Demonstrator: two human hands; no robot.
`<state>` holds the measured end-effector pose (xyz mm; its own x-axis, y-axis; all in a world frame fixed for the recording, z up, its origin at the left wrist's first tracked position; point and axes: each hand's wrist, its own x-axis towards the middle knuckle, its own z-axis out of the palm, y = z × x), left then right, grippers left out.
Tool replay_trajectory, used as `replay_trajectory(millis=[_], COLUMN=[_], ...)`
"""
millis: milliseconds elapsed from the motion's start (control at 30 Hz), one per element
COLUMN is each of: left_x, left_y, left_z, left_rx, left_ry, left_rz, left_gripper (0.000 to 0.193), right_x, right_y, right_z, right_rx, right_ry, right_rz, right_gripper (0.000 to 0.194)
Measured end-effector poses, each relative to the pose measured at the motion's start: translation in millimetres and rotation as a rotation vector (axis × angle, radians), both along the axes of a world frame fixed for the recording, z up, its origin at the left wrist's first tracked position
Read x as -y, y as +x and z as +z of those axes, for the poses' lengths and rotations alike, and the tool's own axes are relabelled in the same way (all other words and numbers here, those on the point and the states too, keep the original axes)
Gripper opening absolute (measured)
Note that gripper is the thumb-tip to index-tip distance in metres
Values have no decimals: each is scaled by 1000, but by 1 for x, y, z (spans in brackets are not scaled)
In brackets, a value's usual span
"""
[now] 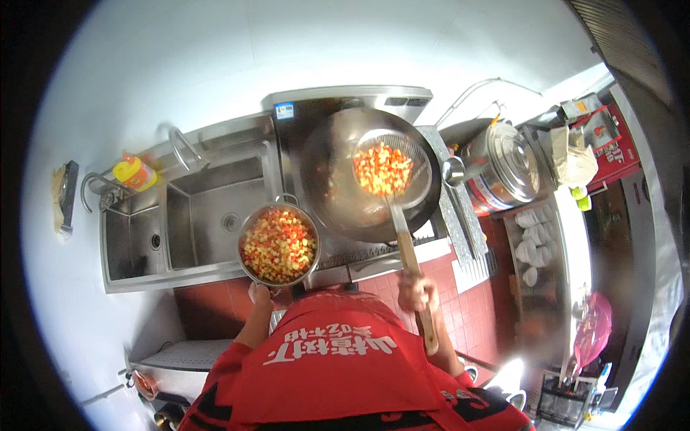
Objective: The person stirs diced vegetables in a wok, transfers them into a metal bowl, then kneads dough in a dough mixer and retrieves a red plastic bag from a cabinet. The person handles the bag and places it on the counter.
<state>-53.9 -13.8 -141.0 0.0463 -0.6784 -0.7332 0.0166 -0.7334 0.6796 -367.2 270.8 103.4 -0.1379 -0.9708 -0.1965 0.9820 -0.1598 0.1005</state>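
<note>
My right hand (pixel 418 292) is wrapped around the long wooden handle (pixel 408 253) of a wire-mesh strainer. The strainer's bowl (pixel 423 178) is over a large dark wok (pixel 337 215) and carries diced red, orange and yellow food (pixel 381 169). Whether the mesh touches the wok's contents cannot be made out. At the near side of a round metal pot (pixel 242 264), my left hand (pixel 261 296) grips its handle, which is mostly hidden by the fingers. More red and yellow dice (pixel 278 245) fill this pot, and its far loop handle (pixel 287 199) shows beyond it.
Left of the wok is a two-basin steel sink (pixel 202 186) with a faucet (pixel 186 148) and a yellow jug (pixel 135 171). A steel ladle (pixel 453 171) lies right of the wok, beside a lidded metal pot (pixel 512 159). White bowls (pixel 533 237) sit on a shelf farther right.
</note>
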Motion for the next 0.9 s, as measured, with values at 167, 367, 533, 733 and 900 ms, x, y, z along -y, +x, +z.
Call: replay_trajectory(millis=[167,367,533,733,900], left_x=[3,-3,-5,-3,4], left_y=[-1,-2,-9,-12,-9], left_z=[-12,-11,2,5,-5], left_rx=[-106,-73,-374,-117,-135], left_ry=[-42,-13,-47,7,-11], left_rz=[45,70,195,150,87], left_gripper=[33,24,15,11,14], right_x=[15,19,27,25,25], right_y=[-3,2,9,5,3], right_z=[22,38,62,63,54], right_rx=[-308,168,181,327,-8], right_ry=[210,-86,-30,70,-167], right_rz=[-118,-136,-34,-42,-18], right_gripper=[31,17,14,11,9])
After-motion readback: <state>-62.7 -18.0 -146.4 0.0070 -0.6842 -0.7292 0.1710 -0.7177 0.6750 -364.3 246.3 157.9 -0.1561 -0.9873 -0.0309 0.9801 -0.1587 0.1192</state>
